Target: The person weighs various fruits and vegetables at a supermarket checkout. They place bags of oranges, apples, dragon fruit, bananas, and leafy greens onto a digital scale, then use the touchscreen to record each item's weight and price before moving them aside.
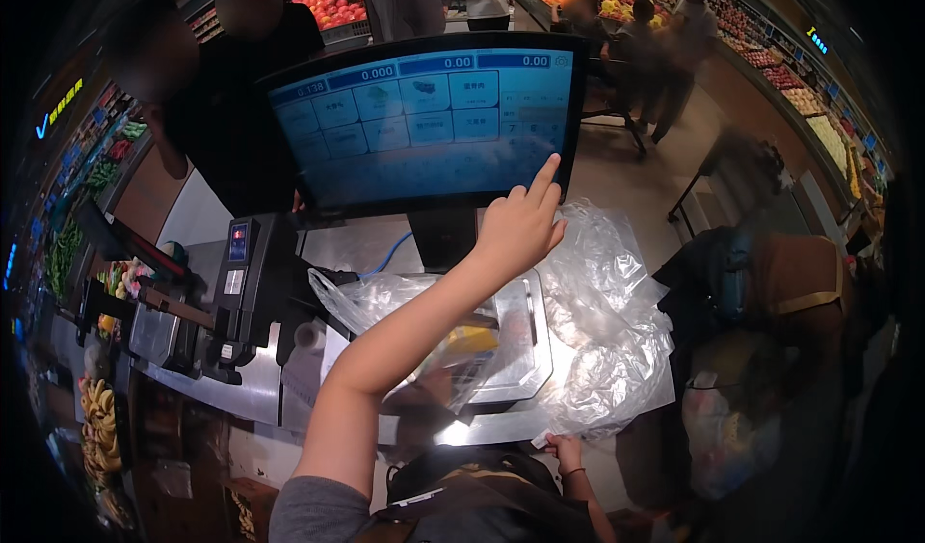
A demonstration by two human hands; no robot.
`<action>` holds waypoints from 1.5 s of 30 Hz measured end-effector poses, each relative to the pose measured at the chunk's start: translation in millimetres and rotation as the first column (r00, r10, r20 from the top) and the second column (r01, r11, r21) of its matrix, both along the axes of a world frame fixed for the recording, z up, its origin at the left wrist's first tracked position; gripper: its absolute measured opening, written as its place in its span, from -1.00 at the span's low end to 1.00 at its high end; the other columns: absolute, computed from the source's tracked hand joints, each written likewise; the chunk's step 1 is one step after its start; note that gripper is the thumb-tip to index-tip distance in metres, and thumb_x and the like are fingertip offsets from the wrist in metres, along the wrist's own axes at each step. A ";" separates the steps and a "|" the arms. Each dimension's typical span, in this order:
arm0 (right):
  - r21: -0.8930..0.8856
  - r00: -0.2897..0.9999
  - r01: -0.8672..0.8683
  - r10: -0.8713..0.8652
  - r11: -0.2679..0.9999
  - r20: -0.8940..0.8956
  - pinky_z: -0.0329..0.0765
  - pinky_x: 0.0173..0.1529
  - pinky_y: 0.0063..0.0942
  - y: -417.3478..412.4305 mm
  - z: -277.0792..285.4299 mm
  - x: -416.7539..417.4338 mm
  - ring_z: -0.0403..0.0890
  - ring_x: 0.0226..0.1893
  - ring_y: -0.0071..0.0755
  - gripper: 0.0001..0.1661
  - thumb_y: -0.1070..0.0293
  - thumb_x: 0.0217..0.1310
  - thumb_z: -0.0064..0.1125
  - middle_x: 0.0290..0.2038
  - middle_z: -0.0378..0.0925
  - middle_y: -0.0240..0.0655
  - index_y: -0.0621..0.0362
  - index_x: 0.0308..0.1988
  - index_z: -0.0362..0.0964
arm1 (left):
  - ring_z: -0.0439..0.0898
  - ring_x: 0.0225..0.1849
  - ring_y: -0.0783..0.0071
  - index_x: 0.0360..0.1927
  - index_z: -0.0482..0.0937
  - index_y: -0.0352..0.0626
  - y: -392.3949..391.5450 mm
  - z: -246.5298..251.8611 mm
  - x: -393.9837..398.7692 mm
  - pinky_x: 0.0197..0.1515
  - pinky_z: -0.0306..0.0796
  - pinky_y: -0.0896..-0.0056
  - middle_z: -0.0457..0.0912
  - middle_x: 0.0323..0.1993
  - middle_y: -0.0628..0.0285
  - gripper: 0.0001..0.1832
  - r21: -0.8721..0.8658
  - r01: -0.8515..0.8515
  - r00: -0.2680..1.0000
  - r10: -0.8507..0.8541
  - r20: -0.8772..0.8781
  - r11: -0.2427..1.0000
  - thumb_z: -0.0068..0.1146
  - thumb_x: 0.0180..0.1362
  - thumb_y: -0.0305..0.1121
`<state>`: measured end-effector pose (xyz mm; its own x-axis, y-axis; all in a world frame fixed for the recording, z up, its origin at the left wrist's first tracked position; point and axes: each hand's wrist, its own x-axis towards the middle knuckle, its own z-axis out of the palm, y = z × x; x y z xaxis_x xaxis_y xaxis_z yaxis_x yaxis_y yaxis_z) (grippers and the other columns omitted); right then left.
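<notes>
My left hand (524, 218) reaches up to the touchscreen monitor (405, 124), its index fingertip at the lower right of the display; it holds nothing. My right hand (566, 453) is at the counter's front edge, with a small white slip or label (540, 438) pinched between thumb and fingers. Under my left forearm, a clear plastic bag with a yellow item (470, 338) lies partly on the metal scale platter (535, 333). Crumpled clear plastic bags (607, 355) are heaped to the right of the platter.
A black scale or label printer (246, 290) stands left on the metal counter (253, 380). A white paper roll (311, 335) sits beside it, and a blue cable (390, 254) runs behind. People stand beyond the monitor and at the right. Fruit displays (336, 4) lie farther back.
</notes>
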<state>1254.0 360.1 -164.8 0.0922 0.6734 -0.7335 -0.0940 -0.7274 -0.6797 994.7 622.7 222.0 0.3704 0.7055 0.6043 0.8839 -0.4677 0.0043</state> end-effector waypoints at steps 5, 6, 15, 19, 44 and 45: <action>-0.001 0.999 0.014 -0.014 1.000 -0.037 0.25 -0.57 -0.65 0.9 5.1 -3.6 0.50 -0.64 -0.54 -0.81 0.29 0.01 0.23 -0.52 0.54 -0.39 0.19 -0.44 0.49 | 0.51 -0.42 0.35 -0.18 0.40 -0.25 -3.1 -1.6 8.5 -0.45 0.44 0.40 0.24 0.24 0.08 -0.59 0.009 0.058 0.997 -0.059 0.053 0.998 0.19 -0.05 -0.22; 0.008 0.999 0.016 -0.016 1.000 -0.042 0.25 -0.57 -0.65 1.0 5.1 -4.3 0.50 -0.64 -0.54 -0.80 0.29 0.01 0.23 -0.52 0.54 -0.38 0.19 -0.43 0.49 | 0.51 -0.42 0.34 -0.18 0.40 -0.26 -8.0 -2.0 7.0 -0.45 0.44 0.39 0.24 0.24 0.07 -0.59 0.011 0.074 0.996 -0.074 0.048 0.997 0.18 -0.05 -0.22; 0.030 0.999 -0.003 0.004 1.000 -0.034 0.27 -0.62 -0.65 1.5 -7.7 2.1 0.51 -0.66 -0.50 -0.77 0.33 0.01 0.25 -0.51 0.56 -0.31 0.25 -0.36 0.45 | 0.51 -0.40 0.28 -0.17 0.40 -0.26 -12.1 -15.4 0.5 -0.44 0.46 0.31 0.15 0.29 0.07 -0.60 -0.071 0.079 0.996 -0.076 0.053 0.994 0.14 0.00 -0.20; 0.017 0.999 -0.028 0.028 0.999 -0.024 0.27 -0.63 -0.64 3.2 -11.8 6.2 0.51 -0.68 -0.51 -0.79 0.34 0.01 0.24 -0.52 0.57 -0.29 0.26 -0.39 0.46 | 0.51 -0.42 0.27 -0.18 0.39 -0.25 -12.8 -15.3 -5.3 -0.46 0.46 0.30 0.13 0.31 0.06 -0.60 -0.098 0.053 0.998 -0.048 0.046 0.994 0.14 0.01 -0.19; 0.023 1.000 0.018 -0.018 1.000 0.004 0.30 -0.61 -0.65 1.2 -8.2 2.8 0.52 -0.67 -0.51 -0.81 0.37 0.01 0.24 -0.51 0.59 -0.28 0.27 -0.39 0.49 | 0.51 -0.42 0.34 -0.17 0.40 -0.21 -7.3 -14.8 -6.9 -0.53 0.46 0.36 0.10 0.33 0.11 -0.60 -0.068 0.001 1.000 -0.003 -0.031 0.998 0.12 0.03 -0.14; 0.023 1.000 0.011 -0.011 1.000 -0.001 0.30 -0.61 -0.65 1.2 -8.7 2.5 0.51 -0.67 -0.51 -0.81 0.36 0.01 0.23 -0.51 0.59 -0.28 0.27 -0.39 0.49 | 0.51 -0.42 0.34 -0.17 0.40 -0.21 -7.8 -14.4 -7.0 -0.52 0.46 0.35 0.10 0.33 0.11 -0.60 -0.065 -0.004 1.000 0.002 -0.029 0.998 0.12 0.03 -0.14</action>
<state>1256.5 361.4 -173.5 0.0991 0.6888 -0.7182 -0.1019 -0.7109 -0.6959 987.6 614.9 207.6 0.3846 0.7442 0.5461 0.8855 -0.4645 0.0094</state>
